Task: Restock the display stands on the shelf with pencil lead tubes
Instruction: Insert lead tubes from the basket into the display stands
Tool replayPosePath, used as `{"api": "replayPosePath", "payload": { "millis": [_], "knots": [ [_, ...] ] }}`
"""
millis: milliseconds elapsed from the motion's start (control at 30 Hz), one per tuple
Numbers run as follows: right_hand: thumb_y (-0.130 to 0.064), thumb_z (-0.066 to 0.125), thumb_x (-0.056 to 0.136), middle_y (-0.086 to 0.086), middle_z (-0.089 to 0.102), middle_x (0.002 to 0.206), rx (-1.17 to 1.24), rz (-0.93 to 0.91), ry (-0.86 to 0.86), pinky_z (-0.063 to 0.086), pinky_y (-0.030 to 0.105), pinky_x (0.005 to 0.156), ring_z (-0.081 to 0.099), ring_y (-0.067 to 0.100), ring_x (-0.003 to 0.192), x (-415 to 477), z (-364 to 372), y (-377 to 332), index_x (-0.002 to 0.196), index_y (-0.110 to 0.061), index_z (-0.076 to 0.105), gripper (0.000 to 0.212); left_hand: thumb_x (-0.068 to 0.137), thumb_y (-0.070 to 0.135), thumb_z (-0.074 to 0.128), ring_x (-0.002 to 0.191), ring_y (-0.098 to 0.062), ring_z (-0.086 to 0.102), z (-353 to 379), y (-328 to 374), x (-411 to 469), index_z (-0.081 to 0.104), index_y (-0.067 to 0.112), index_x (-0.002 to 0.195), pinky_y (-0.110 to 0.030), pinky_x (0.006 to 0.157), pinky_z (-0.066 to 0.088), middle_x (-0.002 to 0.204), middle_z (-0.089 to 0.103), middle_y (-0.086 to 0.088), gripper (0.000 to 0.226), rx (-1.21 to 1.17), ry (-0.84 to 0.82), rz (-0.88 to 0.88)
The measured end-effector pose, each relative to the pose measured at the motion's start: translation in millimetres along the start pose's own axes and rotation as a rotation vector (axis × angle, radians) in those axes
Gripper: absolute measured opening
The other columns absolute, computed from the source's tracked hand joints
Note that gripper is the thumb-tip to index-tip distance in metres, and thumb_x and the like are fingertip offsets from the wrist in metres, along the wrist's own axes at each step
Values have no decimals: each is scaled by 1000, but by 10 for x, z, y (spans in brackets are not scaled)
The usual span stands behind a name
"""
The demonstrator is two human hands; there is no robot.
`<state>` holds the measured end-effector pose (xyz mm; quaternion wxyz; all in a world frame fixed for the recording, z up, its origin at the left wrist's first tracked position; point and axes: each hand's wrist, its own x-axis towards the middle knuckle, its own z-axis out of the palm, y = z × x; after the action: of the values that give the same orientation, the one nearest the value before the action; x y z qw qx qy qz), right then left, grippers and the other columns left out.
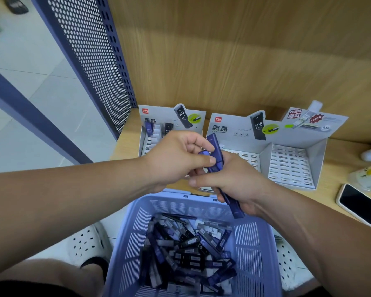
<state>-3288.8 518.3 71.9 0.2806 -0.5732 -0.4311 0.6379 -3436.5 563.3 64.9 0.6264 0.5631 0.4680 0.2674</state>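
- left hand (176, 156): thumb and forefinger curled in, pinching the end of one blue lead tube (204, 153)
- right hand (238, 183): fist wrapped round a bundle of blue tubes (234, 205), maybe two or three, too blurry to count
- both hands are over the far rim of the purple basket (263, 243), which holds a heap of loose tubes (189, 249)
- behind, on the wooden shelf (334, 168): left stand (159, 116) has a couple of tubes slotted in, and the middle stand (229, 127) and right stand (291, 166) show white slotted racks
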Motion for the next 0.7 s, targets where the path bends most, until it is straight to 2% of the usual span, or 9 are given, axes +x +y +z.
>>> {"api": "replayPosePath", "payload": {
  "millis": [100,167,233,333,433,533,700],
  "knots": [
    [-10,85,75,13,45,73,79,32,56,32,22,40,36,11,46,2,-65,1,98,-14,58,36,81,-6,74,61,-24,57,-18,4,-4,67,8,86,-28,54,48,77,64,-21,16,-96,39,-31],
    [-16,85,77,10,43,66,129,48,103,30,21,39,35,12,49,11,-98,-8,88,-18,49,37,82,-5,72,51,-21,55,-32,23,5,65,8,82,-26,47,47,72,63,-21,15,-130,72,-57],
    [-18,83,80,1,49,61,200,48,117,26,20,38,34,11,48,23,-125,-18,81,-20,47,36,83,-2,72,45,-17,53,-72,41,39,67,7,80,-25,44,46,64,61,-15,11,-159,135,-82],
    [-8,79,82,3,61,63,296,40,155,24,18,37,33,9,46,35,-149,-48,88,-17,54,28,83,12,77,45,-15,50,-205,39,106,68,6,80,-24,42,43,60,57,-8,11,-169,226,-105],
    [-3,72,87,9,67,68,328,41,201,23,17,37,30,10,47,48,-160,-62,95,-15,55,22,88,21,72,45,-15,50,-336,49,107,65,9,73,-24,43,43,60,56,-7,20,-137,158,-104],
    [-10,69,93,11,69,71,315,37,188,23,17,38,30,9,47,60,-165,-63,93,-14,56,14,94,11,62,49,-16,54,-399,54,96,66,6,81,-25,47,46,66,58,-9,14,-168,73,-49],
    [-15,71,92,15,74,82,238,89,136,26,18,38,36,10,46,90,-111,-29,99,-14,55,17,92,3,63,61,-15,62,-457,35,102,69,0,96,-26,57,55,73,69,-5,8,-188,80,-5]
  ]
}}
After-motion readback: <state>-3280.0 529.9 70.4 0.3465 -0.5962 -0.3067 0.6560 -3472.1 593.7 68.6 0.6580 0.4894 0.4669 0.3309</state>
